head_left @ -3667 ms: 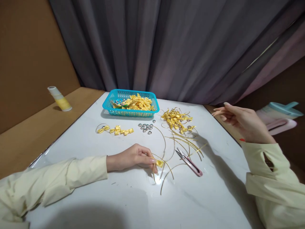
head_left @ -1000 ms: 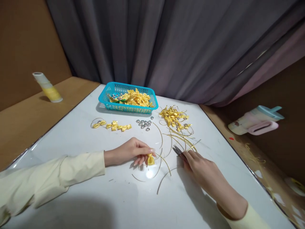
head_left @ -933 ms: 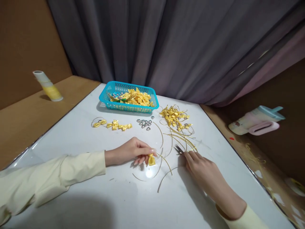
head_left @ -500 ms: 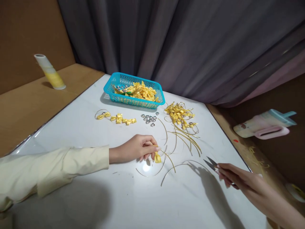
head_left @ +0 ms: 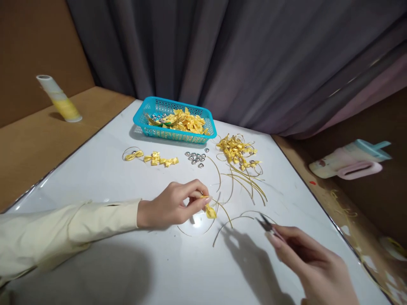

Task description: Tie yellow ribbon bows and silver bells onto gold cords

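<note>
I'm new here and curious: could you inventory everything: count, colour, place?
Table: one, white, centre
Basket: one, blue, table back
Bows: many, yellow, basket and table
Ornaments: many, silver, basket and table
Wires: several, gold, right of centre
Snips: one, dark-bladed, lower right
Tube: one, white-yellow, left
Tumbler: one, pink-cream, right
Roll: one, yellowish, right edge
Curtain: one, grey, behind
Left hand: one, cream-sleeved, centre, pinching a bow
Right hand: one, bare, lower right, holding snips

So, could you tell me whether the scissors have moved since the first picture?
Yes: now in the right hand, the scissors are farther from the blue basket, rightward and nearer.
</note>
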`<control>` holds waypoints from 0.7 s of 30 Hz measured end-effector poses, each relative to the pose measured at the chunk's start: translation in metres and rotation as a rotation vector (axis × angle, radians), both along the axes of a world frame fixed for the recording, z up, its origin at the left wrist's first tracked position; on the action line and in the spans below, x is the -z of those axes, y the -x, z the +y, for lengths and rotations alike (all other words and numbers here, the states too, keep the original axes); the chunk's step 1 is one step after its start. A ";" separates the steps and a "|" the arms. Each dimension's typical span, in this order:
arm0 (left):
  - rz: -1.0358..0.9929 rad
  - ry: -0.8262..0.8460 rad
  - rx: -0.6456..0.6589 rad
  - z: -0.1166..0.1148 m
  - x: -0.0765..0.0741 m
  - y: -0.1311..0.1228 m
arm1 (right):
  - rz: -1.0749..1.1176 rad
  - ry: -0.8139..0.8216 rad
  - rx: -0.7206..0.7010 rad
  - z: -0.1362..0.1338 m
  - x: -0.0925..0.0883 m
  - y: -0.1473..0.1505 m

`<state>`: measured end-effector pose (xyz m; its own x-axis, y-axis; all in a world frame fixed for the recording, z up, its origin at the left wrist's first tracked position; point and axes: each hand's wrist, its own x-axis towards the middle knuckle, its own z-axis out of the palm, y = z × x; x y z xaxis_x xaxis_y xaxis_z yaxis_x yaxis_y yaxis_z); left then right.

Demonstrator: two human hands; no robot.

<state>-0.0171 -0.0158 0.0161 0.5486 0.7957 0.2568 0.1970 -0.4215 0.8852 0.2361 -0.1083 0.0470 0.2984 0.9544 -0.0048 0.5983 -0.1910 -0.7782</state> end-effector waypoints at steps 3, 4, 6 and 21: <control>0.024 -0.016 0.032 -0.002 -0.004 0.001 | 0.033 -0.045 -0.152 0.004 0.003 0.028; 0.029 -0.004 0.052 -0.002 -0.006 0.001 | 0.027 -0.076 -0.179 0.006 0.002 0.035; 0.023 0.055 0.106 -0.003 -0.012 0.001 | -0.003 -0.148 -0.228 0.012 -0.002 0.040; -0.072 0.194 0.211 -0.003 -0.028 0.001 | 0.042 -0.185 -0.615 0.041 0.001 0.041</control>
<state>-0.0185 -0.0188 0.0440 0.6933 0.7037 0.1550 0.0568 -0.2678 0.9618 0.1952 -0.0675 0.0461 -0.3003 0.9375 0.1760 0.5242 0.3164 -0.7906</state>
